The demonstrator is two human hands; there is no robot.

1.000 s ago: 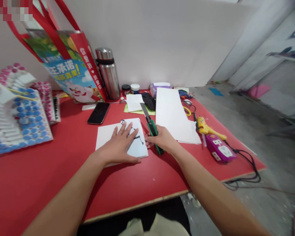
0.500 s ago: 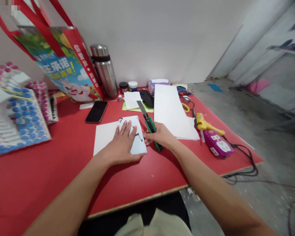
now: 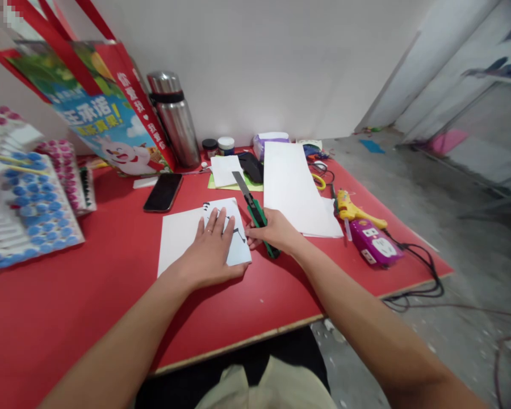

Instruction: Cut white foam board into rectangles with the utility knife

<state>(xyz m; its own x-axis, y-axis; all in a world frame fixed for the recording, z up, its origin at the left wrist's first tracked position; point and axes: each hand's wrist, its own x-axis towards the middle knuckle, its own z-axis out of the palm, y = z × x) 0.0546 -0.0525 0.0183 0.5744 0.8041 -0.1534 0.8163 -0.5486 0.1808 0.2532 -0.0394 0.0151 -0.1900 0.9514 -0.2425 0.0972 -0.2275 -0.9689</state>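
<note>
My left hand [image 3: 210,250] lies flat with fingers spread on a white sheet of paper [image 3: 176,236], which has a piece with black marks [image 3: 239,253] at its right side. Part of both is hidden under the palm and fingers. In my right hand [image 3: 276,230] is a green and black utility knife [image 3: 259,216], its wide blade out and pointing away from me, up and to the left. The knife is just right of the marked piece's edge, and the fingertips of my right hand are close to that edge.
Beyond my hands are a black phone [image 3: 163,192], a steel flask [image 3: 176,122], a printed bag [image 3: 111,125] and large white sheets [image 3: 287,187]. To the right lie a yellow glue gun [image 3: 357,210] and a purple socket block [image 3: 375,244]. Pink and blue sticks [image 3: 38,199] stand at left.
The whole view has shifted slightly, so things appear a little further left and up. Both hands keep nearly the same pose, and the knife stays in my right hand.
</note>
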